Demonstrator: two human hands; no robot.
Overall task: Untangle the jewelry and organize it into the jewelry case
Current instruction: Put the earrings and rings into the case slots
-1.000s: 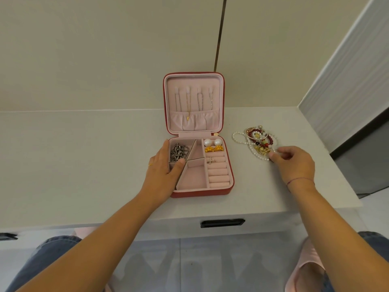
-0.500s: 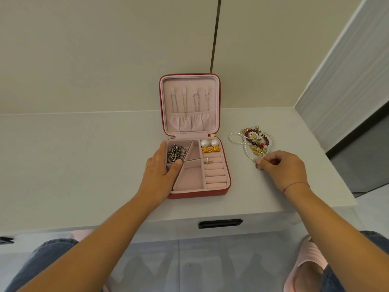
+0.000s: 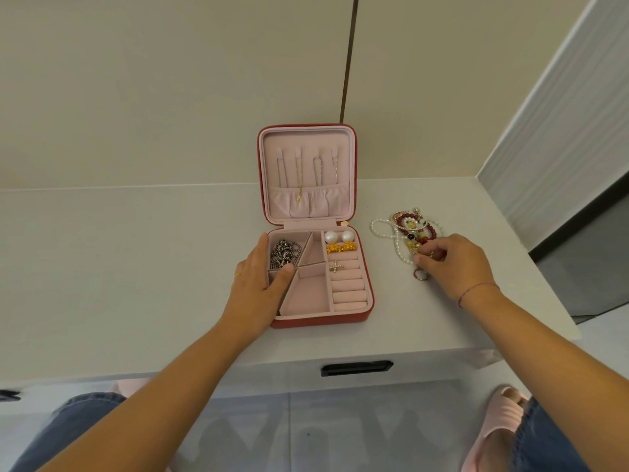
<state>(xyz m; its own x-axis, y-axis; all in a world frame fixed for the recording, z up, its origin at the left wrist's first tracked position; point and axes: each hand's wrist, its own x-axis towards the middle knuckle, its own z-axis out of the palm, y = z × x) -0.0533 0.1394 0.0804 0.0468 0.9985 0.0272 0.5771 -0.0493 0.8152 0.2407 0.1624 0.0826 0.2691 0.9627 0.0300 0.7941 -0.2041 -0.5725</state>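
**Right hand closes on the tangle; left hand steadies the case**

**Change.** Left of the jewelry case, nothing differs: the left hand keeps the place it had a second ago. Inside the case the contents are unchanged: the silver chain in the far-left compartment, and the pearl earrings, the gold pieces and the cross-shaped ring in the right column. Right of the case, the right hand has shifted from the outer edge of the tangled pile to the pile's near end, and its fingers have closed there. We judge that separating the next piece is beginning. The pile is still knotted and outside the case, so most of the task remains.

**Hand pose.**
1. Left hand: it lies flat against the case's left wall. The fingers are straight and the thumb presses the divider inside. It grips nothing; it braces the case.
2. Right hand: it is palm-down to the right of the case. The fingers are curled and pinch into the near end of the pile, where the pearl strand meets a gold bead. We cannot tell which strand is held.
3. A small ring lies on the desk just on the near side of the pile, beside the right thumb.
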